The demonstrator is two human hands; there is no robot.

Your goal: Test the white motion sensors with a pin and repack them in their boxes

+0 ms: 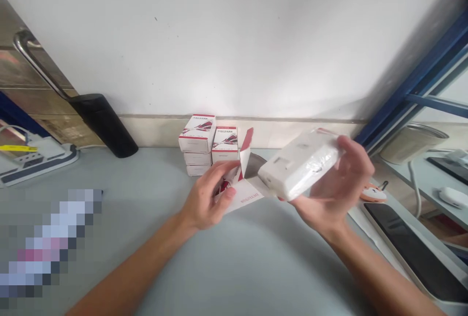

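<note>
Left hand (205,198) holding one carton (245,193), right hand (338,187) one plate (299,164), four boxes (198,134)

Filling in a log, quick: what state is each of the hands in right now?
Left hand: closed, holding the open red-and-white box.
Right hand: closed, holding the white plastic-wrapped item.

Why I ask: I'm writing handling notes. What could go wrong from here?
1. The plastic-wrapped white device is held in the right hand, off the table; the slick film could let it slip.
2. The left hand pinches the open carton near its raised flap, which might crease or tear.
3. The stacked boxes stand right behind the carton; a nudge may topple them.
</note>
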